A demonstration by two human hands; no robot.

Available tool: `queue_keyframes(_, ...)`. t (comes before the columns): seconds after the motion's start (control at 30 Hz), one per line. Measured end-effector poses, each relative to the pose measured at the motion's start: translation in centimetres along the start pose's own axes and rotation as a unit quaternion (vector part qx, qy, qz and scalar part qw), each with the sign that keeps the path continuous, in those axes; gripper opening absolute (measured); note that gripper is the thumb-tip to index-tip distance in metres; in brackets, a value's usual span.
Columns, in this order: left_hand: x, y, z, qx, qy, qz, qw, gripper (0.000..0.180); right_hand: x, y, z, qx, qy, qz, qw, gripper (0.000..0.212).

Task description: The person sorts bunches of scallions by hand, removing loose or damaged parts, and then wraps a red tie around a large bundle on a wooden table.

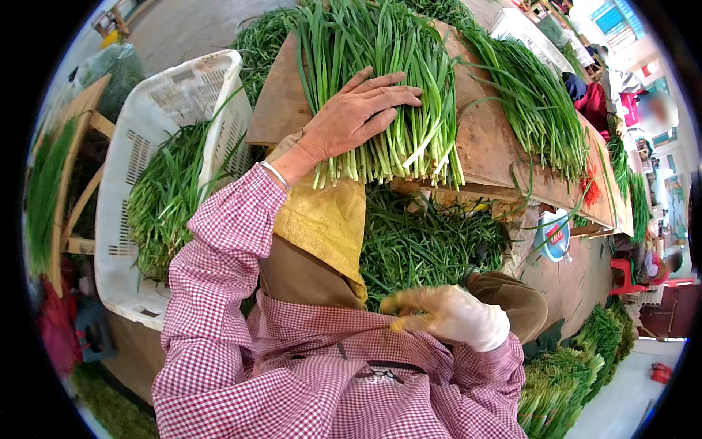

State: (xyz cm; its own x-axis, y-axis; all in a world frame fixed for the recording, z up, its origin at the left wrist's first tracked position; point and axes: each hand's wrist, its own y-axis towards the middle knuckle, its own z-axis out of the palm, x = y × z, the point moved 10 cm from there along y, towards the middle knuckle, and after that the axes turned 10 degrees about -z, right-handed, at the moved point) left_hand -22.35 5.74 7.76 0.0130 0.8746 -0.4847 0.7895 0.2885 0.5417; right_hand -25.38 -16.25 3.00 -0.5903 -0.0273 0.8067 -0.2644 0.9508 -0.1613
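My left hand (358,117), bare, lies flat with its fingers stretched out over a wide layer of Chinese chives (373,44). Their pale cut ends point toward me at the near edge of the wooden board (278,110). My right hand (450,314) wears a white glove with yellow-stained fingers. It hovers low in front of my lap, apart from the board and smeared by motion, so I cannot make out whether anything is in it. Below the board, loose chive leaves (431,238) fill the space between my knees. A yellow cloth (322,223) covers my left thigh.
To the left stands a white plastic crate (117,227) holding more chives (172,197). Another chive bunch (541,110) lies farther right on the board, near red ties (591,184). A blue-and-white bucket (553,238) sits below. Chive bundles (563,388) lie at lower right; other people work beyond.
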Motion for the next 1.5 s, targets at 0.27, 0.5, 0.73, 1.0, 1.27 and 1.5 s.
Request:
queue_keyframes(0.27,-0.4,-0.8,-1.8,0.009,0.049,-0.003,0.999,0.041,3.4,-0.3,-14.4,-0.449,-0.148,-0.052,0.879,0.032)
queue_keyframes(0.5,0.8,-1.5,-2.0,0.005,0.037,-0.015,0.999,0.031,-1.2,6.8,-17.8,-0.457,-0.278,-0.016,0.845,0.054)
queue_keyframes(0.73,1.9,-1.9,-2.4,-0.023,-0.044,-0.039,0.998,0.019,-1.5,9.4,-16.8,-0.434,-0.228,-0.107,0.865,0.054)
queue_keyframes(1.0,2.0,-1.7,-2.2,-0.054,-0.016,-0.043,0.998,0.024,0.7,11.2,-16.2,-0.382,-0.262,-0.155,0.873,0.049)
queue_keyframes(1.27,2.2,-2.0,-2.1,-0.059,0.020,-0.036,0.997,0.028,0.8,11.7,-16.2,-0.335,-0.303,-0.160,0.878,0.049)
queue_keyframes(1.5,1.4,-2.0,-4.7,-0.152,-0.032,-0.043,0.987,0.032,1.5,11.4,-16.6,-0.345,-0.335,-0.169,0.860,0.048)
